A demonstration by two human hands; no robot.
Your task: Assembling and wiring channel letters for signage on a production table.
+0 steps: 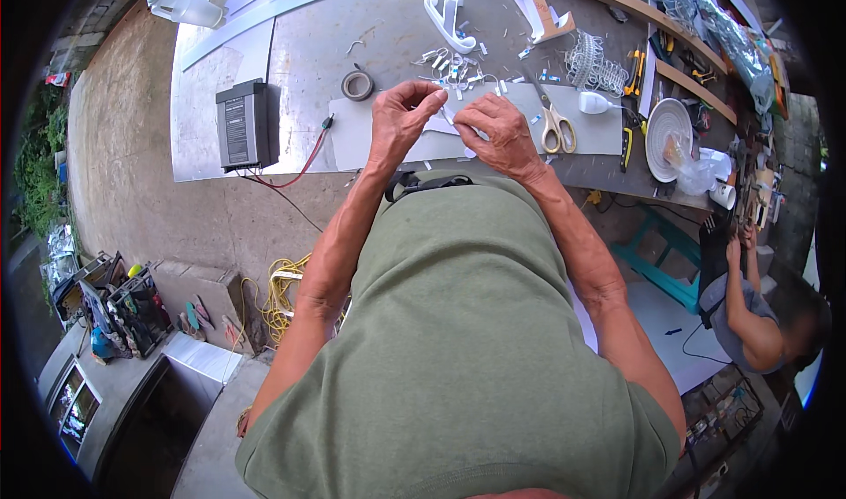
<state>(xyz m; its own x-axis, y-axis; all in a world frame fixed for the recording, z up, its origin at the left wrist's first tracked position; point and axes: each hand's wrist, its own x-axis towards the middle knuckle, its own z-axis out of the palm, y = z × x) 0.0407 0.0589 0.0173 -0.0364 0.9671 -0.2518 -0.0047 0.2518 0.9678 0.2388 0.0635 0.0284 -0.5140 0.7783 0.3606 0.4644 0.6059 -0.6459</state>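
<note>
White strip [448, 115], left of scissors [559, 130]: probably light, flexible; I'd grip ends. Left hand [404, 122] pinches it; right hand [500, 134] unclear.

Tape roll [345, 86] on table [304, 50], left of left hand [399, 122].

The white bit [448, 115] by the hands [398, 122] is too small to make out. The other person's head [805, 327] is blurry.
</note>
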